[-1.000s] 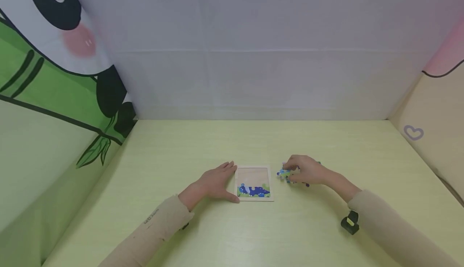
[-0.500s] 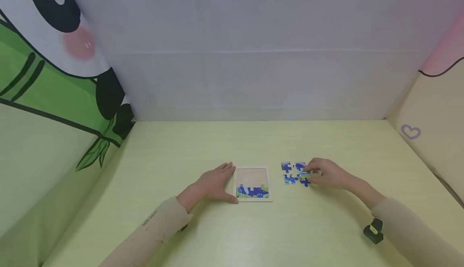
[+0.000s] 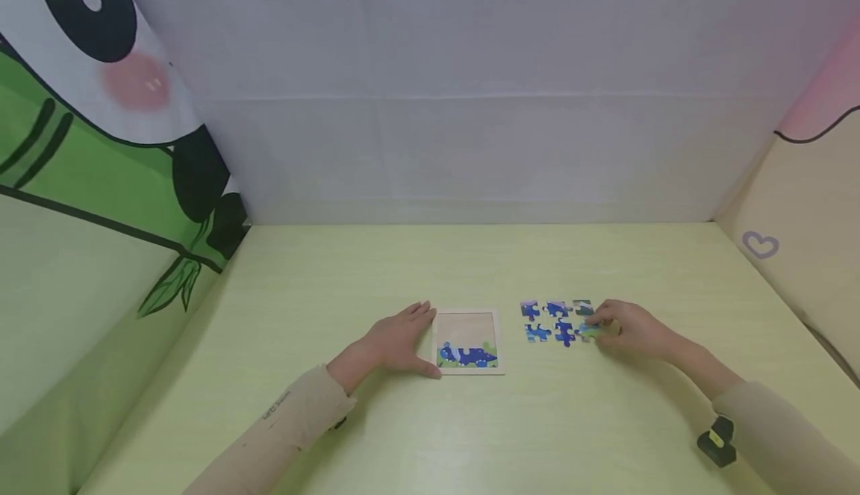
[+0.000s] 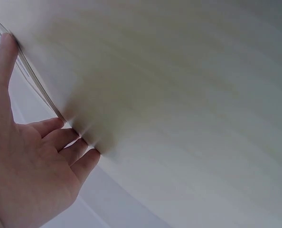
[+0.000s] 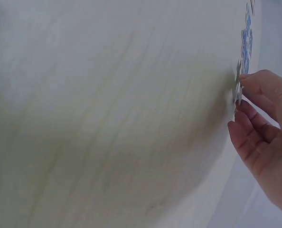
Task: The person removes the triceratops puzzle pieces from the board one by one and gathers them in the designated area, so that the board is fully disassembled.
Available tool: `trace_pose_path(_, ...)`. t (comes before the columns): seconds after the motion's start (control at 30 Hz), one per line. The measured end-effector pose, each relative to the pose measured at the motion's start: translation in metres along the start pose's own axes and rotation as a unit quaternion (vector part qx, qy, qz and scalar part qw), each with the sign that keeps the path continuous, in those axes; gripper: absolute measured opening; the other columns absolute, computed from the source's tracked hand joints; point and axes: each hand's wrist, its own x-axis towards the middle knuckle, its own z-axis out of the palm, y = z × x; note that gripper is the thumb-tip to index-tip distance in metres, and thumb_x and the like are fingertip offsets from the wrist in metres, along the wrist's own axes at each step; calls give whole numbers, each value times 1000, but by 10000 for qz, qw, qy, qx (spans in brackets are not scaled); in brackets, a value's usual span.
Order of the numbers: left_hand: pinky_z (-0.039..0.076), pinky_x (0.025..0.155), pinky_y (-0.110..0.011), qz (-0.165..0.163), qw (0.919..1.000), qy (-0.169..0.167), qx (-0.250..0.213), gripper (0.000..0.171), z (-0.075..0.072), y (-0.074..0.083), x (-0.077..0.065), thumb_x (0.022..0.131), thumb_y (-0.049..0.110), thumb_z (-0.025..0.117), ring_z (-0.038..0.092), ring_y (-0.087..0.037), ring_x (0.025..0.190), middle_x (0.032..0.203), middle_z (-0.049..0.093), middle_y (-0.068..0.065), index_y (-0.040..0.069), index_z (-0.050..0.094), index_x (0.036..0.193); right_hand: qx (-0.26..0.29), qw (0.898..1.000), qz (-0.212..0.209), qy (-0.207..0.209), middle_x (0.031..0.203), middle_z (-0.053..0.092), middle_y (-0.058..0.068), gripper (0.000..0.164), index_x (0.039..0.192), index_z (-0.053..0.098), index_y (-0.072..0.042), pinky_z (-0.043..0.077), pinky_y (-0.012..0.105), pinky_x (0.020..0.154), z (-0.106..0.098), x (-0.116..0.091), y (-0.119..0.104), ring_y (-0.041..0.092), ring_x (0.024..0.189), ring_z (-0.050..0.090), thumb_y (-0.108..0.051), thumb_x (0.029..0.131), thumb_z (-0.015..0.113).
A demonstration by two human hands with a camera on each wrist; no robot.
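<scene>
My left hand [image 3: 399, 342] rests on the table, thumb at the lower left corner of a square wooden puzzle frame [image 3: 502, 342] and fingertips at its upper left corner. A row of blue dinosaur pieces [image 3: 468, 356] fills the frame's lower part; bare board [image 3: 466, 327] shows above. My right hand [image 3: 634, 329] pinches a blue-green puzzle piece [image 3: 588, 331] at its right edge, between thumb and fingers, low over the table; in the right wrist view this piece [image 5: 238, 83] is seen edge-on. Beside it lie loose puzzle pieces, among them a dark blue one [image 3: 564, 332].
Other loose pieces lie right of the frame: a purple-topped piece [image 3: 530, 310], a blue piece [image 3: 556, 309], a grey-green piece [image 3: 582, 307] and a light blue piece [image 3: 537, 333]. A pale wall [image 3: 484, 159] stands behind the yellow table [image 3: 376, 420].
My right hand has moved rightward along the loose pieces, from the left ones to the rightmost, and the blue-green piece shifted right with it. The loose pieces now stand in two rows. My left hand stays put.
</scene>
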Motion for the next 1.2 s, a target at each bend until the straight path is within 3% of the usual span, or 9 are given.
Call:
trace_pose_path(0.77,31,104,-44,14,10000,31,7,106,3,-2,3,65,67,65,15,-25,138,150,18,-8,8,24,144,-218,9997,31,100,92,60,3,25,97,68,-2,48,26,65,8,1,14,16,81,55,-2,71,69)
trace_pose_path(1.0,30,104,-44,-4,10000,23,13,106,2,-2,3,66,67,64,15,-25,138,150,18,-8,8,24,144,-10,10000,-12,-22,91,60,1,27,100,67,-2,47,25,65,10,14,2,16,80,55,-7,74,71)
trace_pose_path(1.2,30,104,-45,12,10000,10,0,106,2,-1,3,66,67,65,15,-25,138,150,18,-8,8,24,144,95,9996,-204,-141,89,60,-2,26,99,68,-6,47,29,69,26,37,-21,15,80,54,-17,76,73)
